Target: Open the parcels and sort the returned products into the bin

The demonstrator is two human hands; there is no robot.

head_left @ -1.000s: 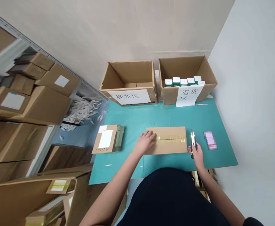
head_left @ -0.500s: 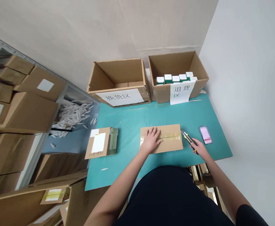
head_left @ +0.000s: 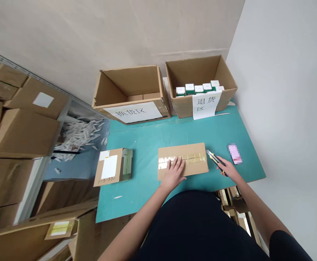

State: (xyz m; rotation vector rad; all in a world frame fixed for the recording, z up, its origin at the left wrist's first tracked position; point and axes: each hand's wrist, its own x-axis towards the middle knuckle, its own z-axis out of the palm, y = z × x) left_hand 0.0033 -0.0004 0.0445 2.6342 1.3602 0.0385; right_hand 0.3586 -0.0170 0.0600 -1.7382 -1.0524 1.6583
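Note:
A taped cardboard box (head_left: 193,167) lies on the teal table (head_left: 144,137) in front of my body. My left hand (head_left: 174,174) rests on the near left part of its top, fingers spread. Just right of the box, my right hand (head_left: 227,169) is closed around a yellow and black utility knife (head_left: 216,159). The blade end points up and left, close to the box's right edge. Clear tape runs lengthwise along the middle of the top.
Two open boxes with paper signs stand at the back, a left one (head_left: 131,87) and a right one (head_left: 201,72) holding small white-topped cartons. A phone (head_left: 234,154) lies right, a labelled box (head_left: 113,166) left. Stacked cartons (head_left: 25,132) fill the far left.
My left hand has slid toward the near side of the box top, uncovering more tape. The view has shifted slightly; the knife stays in my right hand.

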